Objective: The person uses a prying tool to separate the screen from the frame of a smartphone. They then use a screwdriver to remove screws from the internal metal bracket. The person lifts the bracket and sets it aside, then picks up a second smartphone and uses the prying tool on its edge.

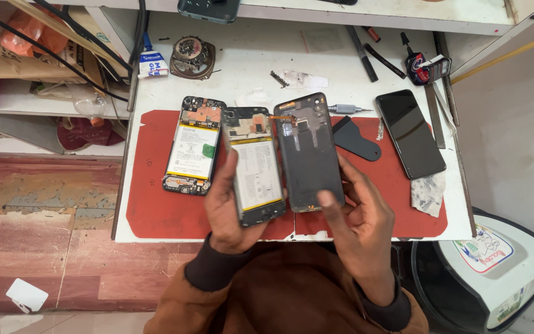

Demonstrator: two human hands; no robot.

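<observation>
My left hand (225, 210) holds an opened phone body (253, 166) with a white battery facing up. My right hand (356, 213) holds its dark back cover (309, 151), swung open to the right of the body; a thin orange ribbon (282, 117) still joins the two at the top. Both are held above a red work mat (156, 204) on a white table. A second opened phone (193, 145) with a white battery lies flat on the mat to the left.
A whole dark phone (410, 133) lies at the mat's right, a black plastic pry piece (355, 139) beside it. A screwdriver (347, 109), glue tube (151, 62), round metal part (193, 57), pens (372, 55) sit behind. White bin (495, 272) at right.
</observation>
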